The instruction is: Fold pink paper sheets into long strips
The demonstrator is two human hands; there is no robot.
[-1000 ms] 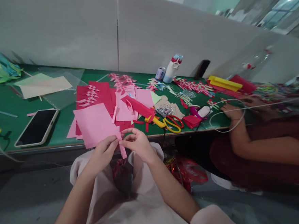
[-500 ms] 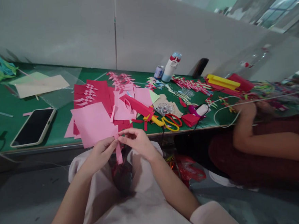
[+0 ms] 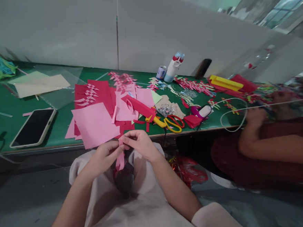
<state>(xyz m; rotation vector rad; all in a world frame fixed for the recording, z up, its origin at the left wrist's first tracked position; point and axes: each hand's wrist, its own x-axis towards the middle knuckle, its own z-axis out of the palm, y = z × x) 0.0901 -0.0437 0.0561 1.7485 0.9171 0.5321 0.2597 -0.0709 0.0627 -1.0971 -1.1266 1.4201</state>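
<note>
Just in front of the table edge, above my lap, both hands pinch one pink paper strip. My left hand grips it from the left, thumb and fingers closed on it. From the other side my right hand pinches its upper end. The strip hangs below the fingers in a bent loop; its upper part is partly hidden by the fingertips. Right behind my hands lies a square pink paper sheet, on top of red paper sheets.
Yellow-handled scissors lie to the right, near a bag of small silvery pieces. A phone rests at the left. A white bottle and a can stand behind. At the right, a co-worker's hand is by a white cable.
The strip hung straight and flat before; now its lower part is bent into a loop. My hands stay close together. The co-worker's arm has shifted slightly right.
</note>
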